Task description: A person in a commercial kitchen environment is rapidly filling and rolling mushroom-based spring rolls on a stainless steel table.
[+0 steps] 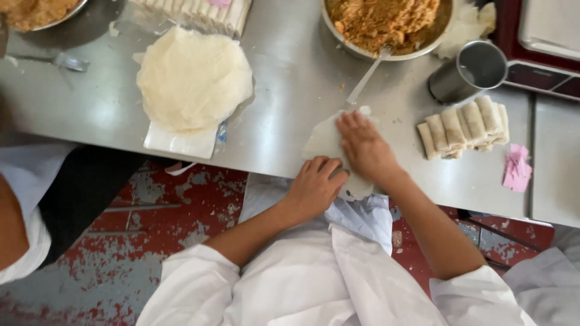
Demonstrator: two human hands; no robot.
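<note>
A thin pale wrapper sheet (323,142) lies flat on the steel table (290,90) near its front edge. My right hand (365,148) presses flat on the sheet, fingers spread. My left hand (314,187) rests at the sheet's near edge, fingers curled against it. Behind the sheet stands a steel bowl (356,48) of brown shredded filling (386,21) with a spoon (365,78) leaning out of it. To the right, several finished rolls (465,127) lie side by side.
A stack of round wrappers (193,78) sits on a white board at the left. A steel cup (468,72) stands by the rolls, a pink paper scrap (518,169) at the right. Another person's arm (12,223) shows at the left. More rolls (199,12) and a second bowl (36,12) lie at the back.
</note>
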